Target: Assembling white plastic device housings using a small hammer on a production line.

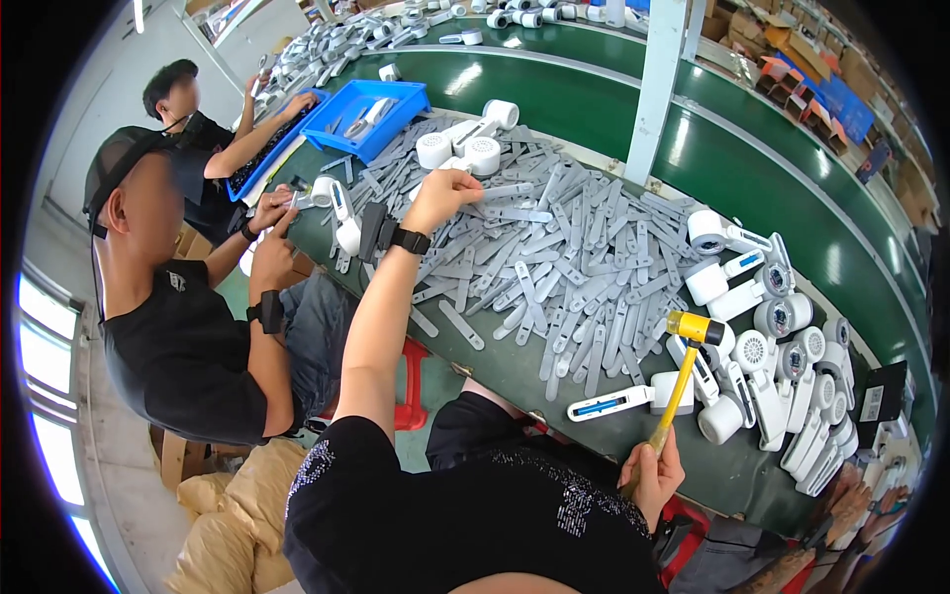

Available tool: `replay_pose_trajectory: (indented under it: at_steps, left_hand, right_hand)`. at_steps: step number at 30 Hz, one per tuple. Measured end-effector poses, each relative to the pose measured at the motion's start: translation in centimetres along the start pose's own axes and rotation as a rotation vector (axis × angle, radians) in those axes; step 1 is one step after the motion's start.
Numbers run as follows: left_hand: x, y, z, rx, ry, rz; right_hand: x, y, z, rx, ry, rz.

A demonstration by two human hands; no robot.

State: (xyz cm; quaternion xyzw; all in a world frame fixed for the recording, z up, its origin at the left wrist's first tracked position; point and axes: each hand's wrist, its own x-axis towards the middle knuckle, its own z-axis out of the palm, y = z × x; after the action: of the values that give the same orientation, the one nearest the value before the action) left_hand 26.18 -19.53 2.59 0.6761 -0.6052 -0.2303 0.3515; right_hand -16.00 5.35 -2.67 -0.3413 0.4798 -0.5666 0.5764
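My left hand reaches over the heap of flat grey plastic strips, wearing a black wristband. Its thumb and fingers are pinched at the end of one grey strip. My right hand, low and close to my body, is wrapped round the handle of a mallet with a yellow-and-black head, held upright. Just beyond the mallet, a white handheld fan lies on the bench, its handle open with a blue part inside. Beyond my left hand sit several white fan bodies.
Many white handheld fans crowd the bench's right side. A blue bin stands at the far left, near two co-workers. Past the bench runs a green conveyor, with a white post before it. A black box stands far right.
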Motion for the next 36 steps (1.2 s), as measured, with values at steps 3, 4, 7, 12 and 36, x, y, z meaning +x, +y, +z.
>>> replay_pose_trajectory:
  at_steps: [3,4,7,12,36]
  left_hand:
    - [-0.3,0.8,0.3,-0.008,0.003,0.002]
    - [-0.5,1.5,0.4,0.059,0.022,0.030]
    - [-0.7,2.7,1.2,0.221,0.104,0.074]
    - [2.3,5.0,3.2,0.302,0.211,0.297]
    - [22.4,-0.3,7.5,0.737,-0.418,0.370]
  right_hand:
    - [0.1,-0.4,0.1,-0.015,0.001,0.009]
    - [0.1,-0.4,0.0,-0.013,0.006,0.002]
    - [0.2,0.1,-0.5,-0.017,0.001,0.022]
    - [0.2,0.2,-0.7,-0.011,-0.023,0.019]
    - [0.1,-0.4,-2.1,-0.185,-0.162,0.027]
